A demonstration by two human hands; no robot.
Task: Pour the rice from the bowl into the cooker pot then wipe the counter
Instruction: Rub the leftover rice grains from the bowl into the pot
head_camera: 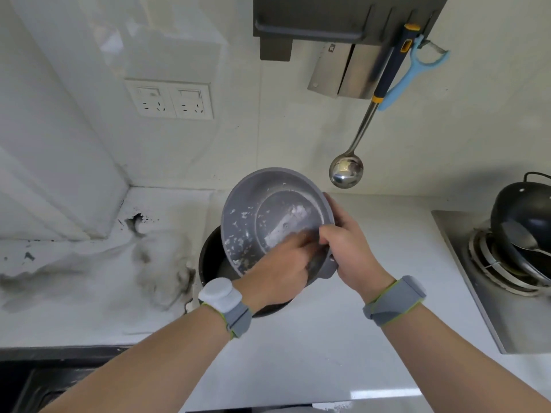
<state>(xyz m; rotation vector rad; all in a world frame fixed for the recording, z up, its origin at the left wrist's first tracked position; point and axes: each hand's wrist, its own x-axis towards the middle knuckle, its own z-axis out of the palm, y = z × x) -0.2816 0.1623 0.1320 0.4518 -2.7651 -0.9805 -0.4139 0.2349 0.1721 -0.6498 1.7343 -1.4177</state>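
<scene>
Head view: stained white counter (328, 353).

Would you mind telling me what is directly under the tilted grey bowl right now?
The dark cooker pot sits under the grey bowl. Only its left rim and some inner wall show; the bowl and left hand cover its contents.

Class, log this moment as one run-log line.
stage: pouring rice | right hand: holds tilted bowl | left hand: inside bowl, over pot | bowl: stray grains | counter: not wiped
</scene>
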